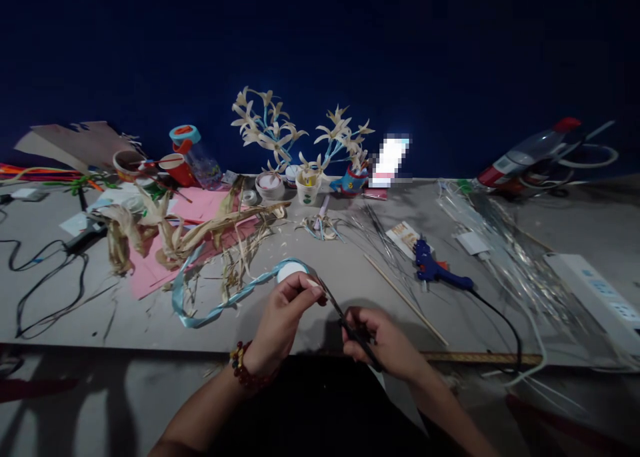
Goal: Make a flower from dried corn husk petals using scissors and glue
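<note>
My left hand [283,317] is closed in a pinch on a small pale strip [313,284] that looks like corn husk. Gripped in my right hand [377,337] is a pair of dark scissors [363,348], their thin blades slanting up and left to the left fingertips. Whether the blades touch the strip I cannot tell. Just behind the left hand lies a white roll [291,270], from which a twisted light-blue ribbon [235,299] loops leftward over the table.
Dried corn husks [170,240] lie on pink paper [150,270] at left. Pale husk flowers on blue stems [270,127] stand in cups behind. Right are a wooden stick [405,300], a blue glue gun [440,270] with its cord, loose wires and a white power strip [595,297].
</note>
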`<action>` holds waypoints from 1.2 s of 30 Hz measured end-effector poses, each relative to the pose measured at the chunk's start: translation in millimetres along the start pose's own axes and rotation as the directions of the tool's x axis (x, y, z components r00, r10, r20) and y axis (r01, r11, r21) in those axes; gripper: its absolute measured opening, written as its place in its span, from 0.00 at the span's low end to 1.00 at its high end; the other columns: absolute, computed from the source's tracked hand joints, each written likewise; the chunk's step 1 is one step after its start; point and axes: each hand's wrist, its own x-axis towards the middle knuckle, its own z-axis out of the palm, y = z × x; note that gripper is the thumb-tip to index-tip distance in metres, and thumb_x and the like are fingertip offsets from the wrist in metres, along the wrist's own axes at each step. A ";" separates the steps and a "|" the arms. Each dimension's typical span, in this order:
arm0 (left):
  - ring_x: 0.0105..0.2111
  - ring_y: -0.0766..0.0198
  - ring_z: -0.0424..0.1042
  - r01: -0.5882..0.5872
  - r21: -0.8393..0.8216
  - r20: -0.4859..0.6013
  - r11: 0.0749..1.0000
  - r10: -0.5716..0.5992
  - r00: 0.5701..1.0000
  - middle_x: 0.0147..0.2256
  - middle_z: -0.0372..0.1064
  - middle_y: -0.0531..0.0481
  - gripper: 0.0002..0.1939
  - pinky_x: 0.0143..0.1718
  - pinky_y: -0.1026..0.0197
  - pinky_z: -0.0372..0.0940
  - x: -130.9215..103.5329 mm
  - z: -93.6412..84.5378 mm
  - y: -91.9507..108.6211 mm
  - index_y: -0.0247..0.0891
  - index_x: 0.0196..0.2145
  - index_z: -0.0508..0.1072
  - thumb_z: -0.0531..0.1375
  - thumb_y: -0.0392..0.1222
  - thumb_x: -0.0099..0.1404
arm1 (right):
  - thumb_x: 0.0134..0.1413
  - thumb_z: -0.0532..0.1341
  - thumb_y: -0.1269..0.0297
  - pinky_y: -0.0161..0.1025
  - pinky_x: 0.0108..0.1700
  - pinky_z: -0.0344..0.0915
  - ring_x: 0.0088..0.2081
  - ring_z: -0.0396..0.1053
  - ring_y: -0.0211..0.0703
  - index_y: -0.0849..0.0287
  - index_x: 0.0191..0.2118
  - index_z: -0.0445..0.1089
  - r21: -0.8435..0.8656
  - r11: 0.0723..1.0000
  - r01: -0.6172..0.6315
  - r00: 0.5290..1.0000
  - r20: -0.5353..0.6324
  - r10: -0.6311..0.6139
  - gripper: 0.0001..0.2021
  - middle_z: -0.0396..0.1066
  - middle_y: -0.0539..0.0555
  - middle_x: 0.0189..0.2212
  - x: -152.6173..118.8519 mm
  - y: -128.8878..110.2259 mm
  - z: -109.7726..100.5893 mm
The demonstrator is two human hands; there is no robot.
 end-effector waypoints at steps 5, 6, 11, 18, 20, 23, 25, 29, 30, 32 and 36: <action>0.31 0.65 0.69 0.006 0.022 0.006 1.000 -0.006 1.000 0.28 0.71 0.52 0.09 0.38 0.62 0.63 0.8 -0.6 1.3 0.37 0.27 0.73 0.69 0.41 0.60 | 0.44 0.70 0.50 0.34 0.26 0.58 0.23 0.59 0.35 0.57 0.26 0.64 0.009 1.000 -0.020 1.000 0.006 0.020 0.18 0.62 0.45 0.21 0.8 -2.7 0.4; 0.31 0.65 0.69 0.007 0.024 0.006 1.000 -0.007 1.000 0.28 0.71 0.52 0.09 0.38 0.62 0.63 0.8 -0.5 1.8 0.37 0.27 0.73 0.69 0.41 0.60 | 0.44 0.71 0.51 0.34 0.26 0.58 0.22 0.59 0.35 0.57 0.26 0.64 0.014 1.000 -0.023 1.000 0.008 0.023 0.19 0.62 0.45 0.20 1.1 -2.3 0.6; 0.30 0.66 0.69 0.005 0.006 0.006 1.000 -0.005 1.000 0.28 0.71 0.52 0.10 0.38 0.62 0.63 0.5 -1.1 3.2 0.36 0.27 0.73 0.69 0.41 0.59 | 0.44 0.71 0.51 0.33 0.24 0.56 0.21 0.59 0.34 0.57 0.25 0.63 0.019 1.000 -0.020 1.000 0.003 0.020 0.19 0.61 0.44 0.19 2.6 0.7 1.1; 0.30 0.66 0.68 0.010 0.007 0.002 1.000 -0.010 1.000 0.28 0.71 0.52 0.10 0.37 0.62 0.63 1.3 -0.7 3.9 0.36 0.26 0.73 0.70 0.41 0.58 | 0.45 0.70 0.49 0.33 0.25 0.54 0.19 0.59 0.34 0.57 0.26 0.64 0.019 1.000 -0.017 0.999 0.029 0.017 0.19 0.63 0.44 0.17 2.8 -1.6 1.3; 0.30 0.65 0.68 0.011 0.010 -0.001 1.000 -0.011 1.000 0.28 0.71 0.52 0.10 0.37 0.61 0.63 1.7 -0.6 3.9 0.36 0.26 0.73 0.70 0.41 0.58 | 0.45 0.70 0.48 0.34 0.25 0.55 0.19 0.59 0.34 0.57 0.26 0.64 0.021 0.999 -0.028 0.999 0.037 0.027 0.19 0.63 0.44 0.17 3.1 -2.5 1.7; 0.30 0.65 0.68 0.009 0.024 -0.005 1.000 -0.009 1.000 0.28 0.71 0.52 0.10 0.38 0.61 0.64 1.8 -1.6 3.6 0.37 0.27 0.73 0.70 0.42 0.58 | 0.45 0.70 0.47 0.34 0.25 0.54 0.19 0.59 0.34 0.57 0.26 0.64 0.015 0.999 -0.029 0.999 0.038 0.029 0.21 0.63 0.44 0.17 4.3 -1.5 1.5; 0.30 0.65 0.68 0.012 0.030 -0.008 0.999 -0.012 1.000 0.28 0.70 0.52 0.10 0.38 0.61 0.64 1.6 -2.6 3.4 0.37 0.27 0.73 0.70 0.42 0.58 | 0.44 0.71 0.46 0.33 0.24 0.53 0.19 0.58 0.34 0.57 0.25 0.63 0.014 1.000 -0.025 0.999 0.034 0.025 0.22 0.62 0.44 0.16 5.4 0.9 1.1; 0.30 0.66 0.69 0.020 0.019 -0.014 1.000 -0.020 1.000 0.28 0.70 0.53 0.10 0.38 0.62 0.63 0.9 -3.2 2.9 0.36 0.27 0.73 0.70 0.41 0.58 | 0.43 0.72 0.45 0.32 0.23 0.52 0.18 0.58 0.33 0.57 0.24 0.63 0.048 0.999 -0.017 1.000 0.021 0.016 0.23 0.62 0.43 0.15 6.2 7.1 1.3; 0.31 0.66 0.69 0.016 0.014 -0.009 1.000 -0.016 1.000 0.29 0.70 0.52 0.10 0.38 0.62 0.63 0.9 -2.8 2.6 0.36 0.27 0.73 0.70 0.41 0.59 | 0.43 0.72 0.45 0.32 0.23 0.52 0.18 0.58 0.33 0.56 0.25 0.63 0.062 0.998 -0.014 1.000 0.014 0.013 0.23 0.62 0.43 0.15 6.0 8.2 2.0; 0.32 0.66 0.69 0.004 -0.005 -0.003 1.000 -0.004 1.000 0.31 0.71 0.52 0.10 0.40 0.62 0.63 1.3 -1.7 1.5 0.36 0.28 0.74 0.70 0.41 0.60 | 0.44 0.72 0.43 0.33 0.24 0.55 0.19 0.60 0.34 0.56 0.26 0.63 0.096 0.995 -0.006 1.000 0.001 0.006 0.24 0.64 0.44 0.16 5.2 9.7 4.8; 0.34 0.65 0.69 -0.042 -0.098 -0.023 0.994 0.040 0.999 0.34 0.70 0.51 0.09 0.41 0.61 0.64 4.1 1.6 -2.7 0.36 0.27 0.75 0.70 0.41 0.60 | 0.45 0.69 0.37 0.36 0.29 0.60 0.23 0.64 0.37 0.56 0.31 0.65 0.198 0.979 0.046 0.999 -0.003 -0.047 0.26 0.67 0.47 0.21 5.0 9.6 15.0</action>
